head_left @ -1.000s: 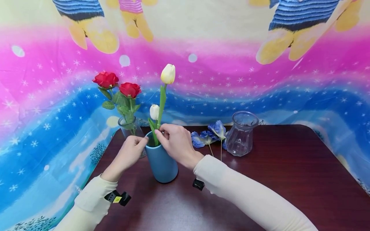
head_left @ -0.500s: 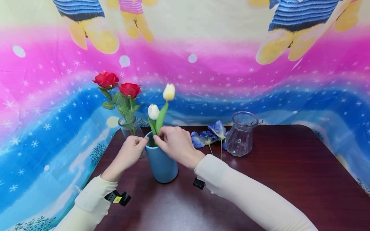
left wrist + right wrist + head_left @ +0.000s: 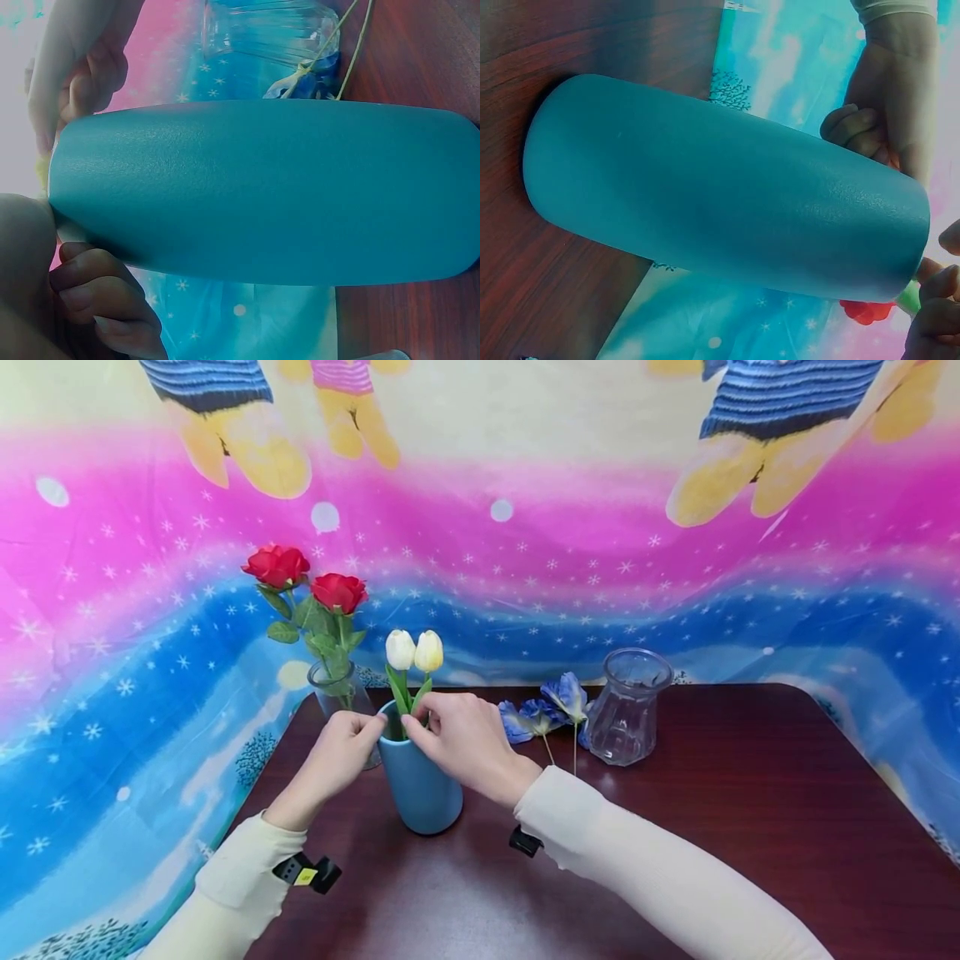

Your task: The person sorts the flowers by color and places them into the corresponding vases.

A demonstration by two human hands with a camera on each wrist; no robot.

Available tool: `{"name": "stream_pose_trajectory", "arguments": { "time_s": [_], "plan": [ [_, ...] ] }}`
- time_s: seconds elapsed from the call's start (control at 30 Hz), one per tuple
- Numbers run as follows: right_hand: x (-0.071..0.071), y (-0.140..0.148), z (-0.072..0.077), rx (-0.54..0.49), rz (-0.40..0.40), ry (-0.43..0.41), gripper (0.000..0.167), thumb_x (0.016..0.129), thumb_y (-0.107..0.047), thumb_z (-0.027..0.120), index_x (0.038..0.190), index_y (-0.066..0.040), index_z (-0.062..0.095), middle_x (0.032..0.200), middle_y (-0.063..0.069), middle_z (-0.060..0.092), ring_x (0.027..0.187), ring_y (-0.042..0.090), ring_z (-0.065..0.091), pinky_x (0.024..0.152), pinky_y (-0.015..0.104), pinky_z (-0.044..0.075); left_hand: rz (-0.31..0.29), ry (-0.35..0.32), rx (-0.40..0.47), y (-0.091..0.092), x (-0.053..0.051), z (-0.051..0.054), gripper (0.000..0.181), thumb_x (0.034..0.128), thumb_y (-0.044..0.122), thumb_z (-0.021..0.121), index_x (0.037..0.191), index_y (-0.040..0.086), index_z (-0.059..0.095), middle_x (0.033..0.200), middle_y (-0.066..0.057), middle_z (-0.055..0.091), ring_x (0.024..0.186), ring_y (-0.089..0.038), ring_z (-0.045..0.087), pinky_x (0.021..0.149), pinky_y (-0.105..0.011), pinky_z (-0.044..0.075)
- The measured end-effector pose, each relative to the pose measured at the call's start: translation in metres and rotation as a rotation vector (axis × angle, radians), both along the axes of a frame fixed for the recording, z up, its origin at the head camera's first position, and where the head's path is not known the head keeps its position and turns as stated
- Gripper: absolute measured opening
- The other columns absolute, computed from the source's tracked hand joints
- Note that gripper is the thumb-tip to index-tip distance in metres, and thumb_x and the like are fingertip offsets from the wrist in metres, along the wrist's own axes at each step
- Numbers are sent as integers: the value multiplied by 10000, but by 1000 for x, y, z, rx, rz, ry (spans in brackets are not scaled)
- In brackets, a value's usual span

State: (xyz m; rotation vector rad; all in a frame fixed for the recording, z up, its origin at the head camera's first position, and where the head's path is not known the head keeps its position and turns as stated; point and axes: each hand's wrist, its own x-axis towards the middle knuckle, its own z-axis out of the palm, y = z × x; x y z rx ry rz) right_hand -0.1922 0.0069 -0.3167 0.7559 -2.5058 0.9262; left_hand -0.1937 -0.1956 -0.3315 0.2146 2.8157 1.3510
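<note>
A blue vase (image 3: 422, 789) stands upright on the table. My left hand (image 3: 341, 756) pinches its rim from the left, thumb and finger at the edge, with the other fingers curled. Two tulips stand in the vase: a white tulip (image 3: 400, 650) and a yellowish-white tulip (image 3: 428, 652), their blooms side by side above the rim. At the right of the mouth, my right hand (image 3: 468, 739) holds the yellowish tulip low by its stem and leaf; its fingertips partly hide the stem. Both wrist views show the vase (image 3: 262, 195) lying across the picture, hands at its rim.
Behind the vase on the left, a glass vase (image 3: 330, 681) holds two red roses (image 3: 339, 592). Blue flowers (image 3: 542, 714) lie on the dark red table (image 3: 720, 810) beside a clear glass vase (image 3: 622, 727) at the right. A patterned cloth hangs behind.
The yellowish tulip has sunk deeper into the blue vase, its bloom coming level with the white one. My right hand has shifted slightly down and right; the left hand stays at the rim.
</note>
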Motion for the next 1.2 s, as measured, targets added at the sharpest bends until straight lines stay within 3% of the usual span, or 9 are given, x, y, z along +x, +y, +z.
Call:
{"name": "stream_pose_trajectory", "arguments": {
  "time_s": [0.47, 0.73, 1.2],
  "plan": [
    [6, 25, -5, -74, 2, 51, 153, 964, -291, 671, 855, -197, 726, 551, -97, 452, 499, 36, 423, 453, 221, 305, 1, -4, -10, 0, -1, -1, 535, 1054, 306, 443, 554, 131, 367, 459, 65, 308, 414, -144, 285, 449, -302, 301],
    [7, 39, -8, -42, -36, 50, 164, 965, -317, 663, 845, -218, 714, 556, -110, 459, 516, 42, 433, 466, 232, 321, -8, -4, -6, -1, -1, -1, 543, 1057, 323, 443, 556, 130, 358, 461, 76, 291, 415, -137, 260, 445, -296, 280],
    [5, 66, -31, 29, -128, 33, 183, 955, -339, 660, 806, -238, 691, 544, -130, 441, 519, 45, 428, 490, 259, 341, -22, -15, -20, -2, -1, 2, 535, 1058, 304, 440, 554, 143, 359, 469, 70, 293, 421, -138, 269, 462, -302, 305]
  ]
}}
